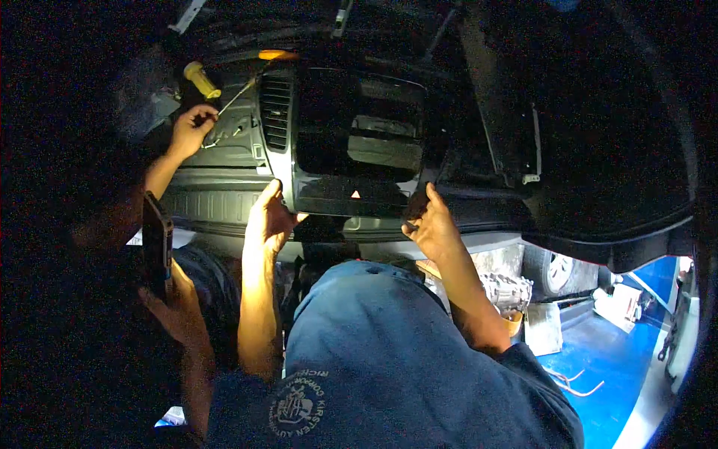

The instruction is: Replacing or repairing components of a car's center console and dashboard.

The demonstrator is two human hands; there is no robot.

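Observation:
A glossy black car centre panel (pixel 321 142), with a screen, a slatted air vent (pixel 277 112) down its left side and a red triangle button, is held up in front of me. My left hand (pixel 271 221) is closed round its lower left corner, thumb up along the edge. At the lower right corner, my right hand (pixel 434 228) grips the panel with thumb raised and fingers curled underneath. Shadow hides part of that grip. Left of the panel, a co-worker's hand (pixel 191 135) pinches a thin rod (pixel 235 99) whose far end reaches the vent's upper corner.
A yellow torch-like object (pixel 202 80) lies beyond the co-worker's hand. An orange piece (pixel 277 55) shows above the vent. The co-worker has a phone (pixel 158 236). Dark car trim surrounds the panel. At right are a wheel (pixel 558 271), metal parts (pixel 507 290) and blue floor (pixel 591 374).

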